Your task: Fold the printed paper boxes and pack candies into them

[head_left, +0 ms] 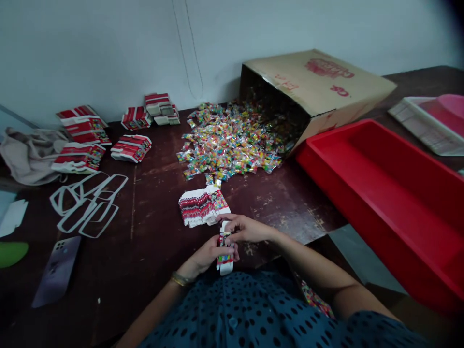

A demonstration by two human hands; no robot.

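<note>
Close to my body, my left hand (210, 253) is closed around a small printed candy box (225, 258) with white flaps at its top and bottom. My right hand (244, 228) grips the upper part of the same box, its fingers at the top flap. Just beyond my hands lies a fanned stack of flat red and white boxes (197, 207). Past that stack spreads a heap of small clear packets of colourful candy (232, 142), spilling from a cardboard carton (319, 82) lying on its side.
A red tray (366, 193) stands at the right, beside a white basket (416, 125). Bundles of flat boxes (85, 125) and a grey cloth (32, 150) lie at the back left. Nearer are white paper bands (87, 203), a phone (58, 270) and a green object (12, 254).
</note>
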